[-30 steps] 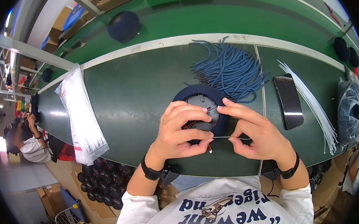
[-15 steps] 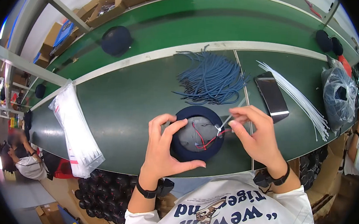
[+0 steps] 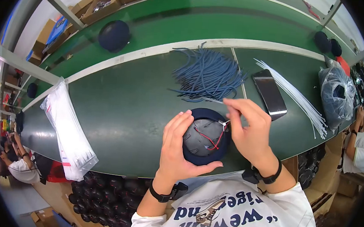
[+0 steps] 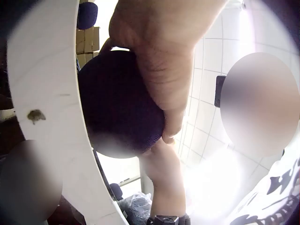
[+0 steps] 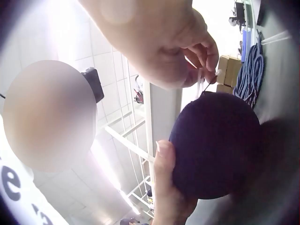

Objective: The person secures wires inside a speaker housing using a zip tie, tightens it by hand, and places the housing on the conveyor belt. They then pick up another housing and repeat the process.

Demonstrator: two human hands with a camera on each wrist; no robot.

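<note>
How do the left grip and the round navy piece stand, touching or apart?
Touching. The head view shows the left grip against the round navy piece, its fingers lapping over the left rim.

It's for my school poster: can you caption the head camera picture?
Left hand holds a round navy pad while the right hand pinches a pale strip.

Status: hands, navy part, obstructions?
Left hand grips round navy part, red wires inside. Right hand pinches white cable tie. Blue cords beyond; nothing visibly blocking.

The round navy piece (image 3: 204, 158) showed its grey hollow near the tabletop's (image 3: 124, 124) edge, red wire (image 3: 219, 141) looped inside, white cable tie (image 3: 224, 124) at its rim.
</note>
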